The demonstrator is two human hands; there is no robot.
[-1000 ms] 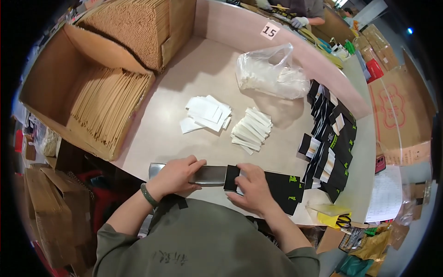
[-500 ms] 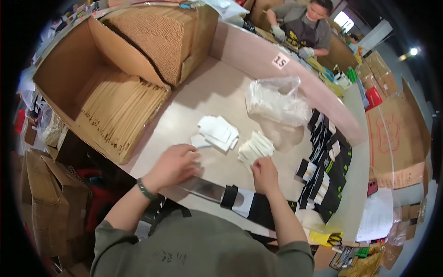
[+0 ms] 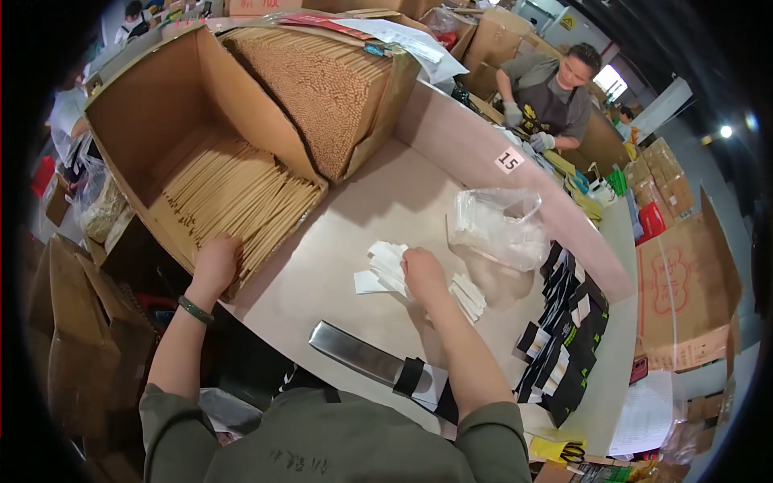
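My left hand [image 3: 217, 264] reaches over the near edge of an open cardboard box [image 3: 137, 101], its fingers curled against the thin tan sticks [image 3: 241, 193] lying inside. My right hand [image 3: 424, 275] has its fingers drawn together on the pile of white paper slips [image 3: 385, 270]. Beside that hand lies a second bundle of pale slips [image 3: 469, 296]. Near the table's front edge rests a long metal channel [image 3: 354, 352], its right end in a black band [image 3: 409, 376] and a black-and-white sleeve, partly hidden by my right forearm.
Another box packed with tan sticks [image 3: 314, 88] stands at the back left. A clear plastic bag of white pieces [image 3: 495, 233] sits by the low partition [image 3: 483, 141]. Overlapping black sleeves [image 3: 568, 338] line the right side. Beyond the partition, a gloved person [image 3: 547, 101] works.
My left hand has moved from beside the white slips and metal channel to the sticks in the box. My right hand has shifted up and left onto the white slips. The view has tilted.
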